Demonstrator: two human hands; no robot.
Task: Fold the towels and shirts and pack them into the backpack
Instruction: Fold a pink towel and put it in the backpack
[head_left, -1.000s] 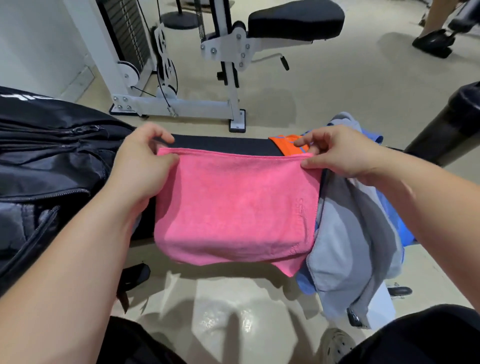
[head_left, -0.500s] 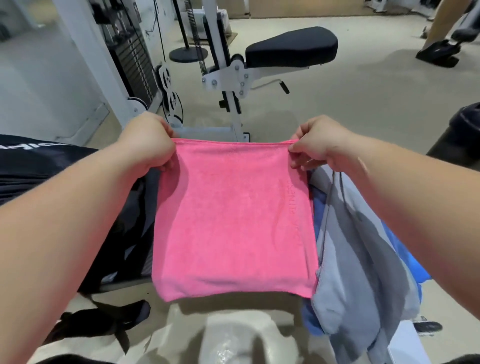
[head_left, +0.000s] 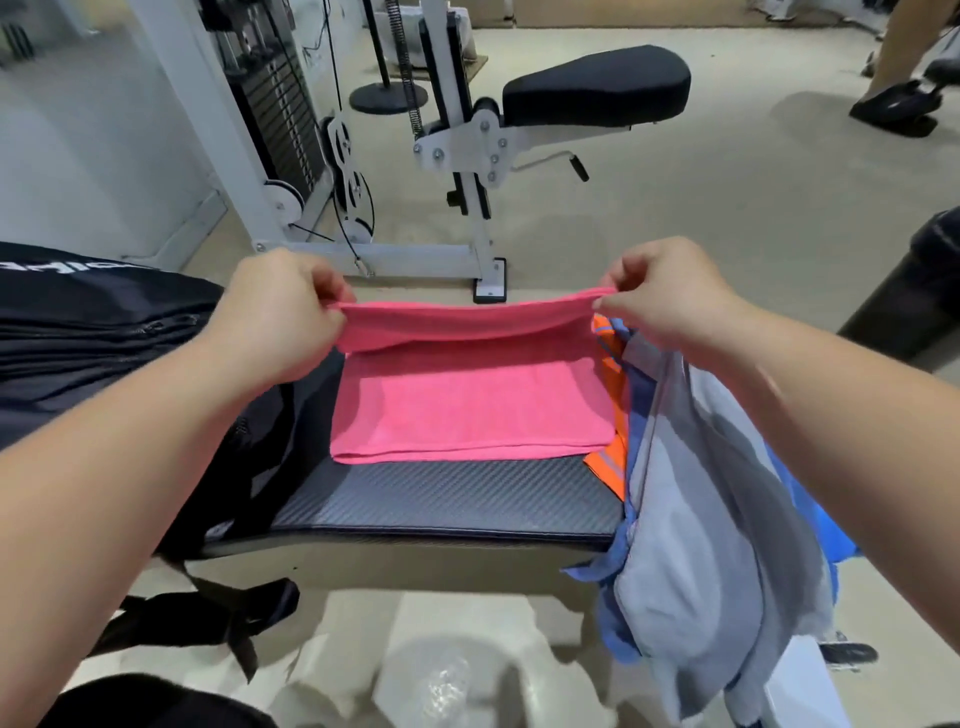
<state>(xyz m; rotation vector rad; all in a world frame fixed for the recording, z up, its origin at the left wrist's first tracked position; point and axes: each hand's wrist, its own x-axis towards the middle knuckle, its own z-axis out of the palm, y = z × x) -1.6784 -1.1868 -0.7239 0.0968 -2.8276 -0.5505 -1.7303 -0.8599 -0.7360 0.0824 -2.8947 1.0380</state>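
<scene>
A pink towel (head_left: 475, 410) lies on the black padded bench (head_left: 441, 501), its lower part flat and its far edge lifted. My left hand (head_left: 280, 312) pinches the towel's far left corner and my right hand (head_left: 665, 293) pinches the far right corner, both a little above the bench. A black backpack (head_left: 98, 332) sits on the bench to the left, touching the towel's left side. Right of the towel hangs a pile of clothes: a grey-blue shirt (head_left: 696, 545), a blue garment (head_left: 826, 525) and an orange one (head_left: 608, 457).
A white weight machine (head_left: 467, 145) with a black seat pad stands on the floor beyond the bench. A black cylinder (head_left: 914, 291) is at the right edge. Backpack straps (head_left: 208, 618) hang to the floor at lower left. Another person's foot (head_left: 893, 109) is far right.
The towel hung in the air from both hands before; now its lower half lies flat on the bench and my hands hold the top edge low over it.
</scene>
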